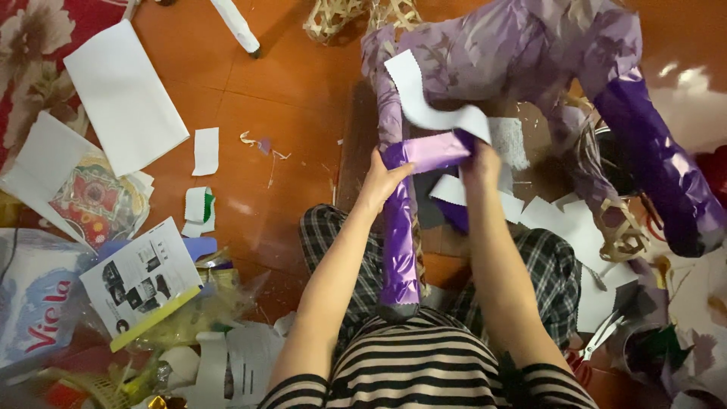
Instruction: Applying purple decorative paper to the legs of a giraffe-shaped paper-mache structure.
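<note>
A large animal-shaped frame (522, 45) covered in purple paper stands on the floor in front of me, with woven bamboo strips showing at its edges. One shiny purple leg (399, 242) points toward my lap. My left hand (381, 180) presses the left side of this leg near its top. My right hand (482, 163) holds a strip of lilac paper (435, 150) wrapped across the leg. A white paper piece (424, 106) with a zigzag edge lies over the frame just above my hands.
White paper sheets (125, 95), small scraps (205, 150) and printed leaflets (140, 276) lie on the orange tiled floor (295, 83) at left. Scissors (602, 337) and more white scraps (587, 242) sit at right. Another shiny purple leg (663, 163) reaches right. Plastic bags (34, 303) crowd the lower left.
</note>
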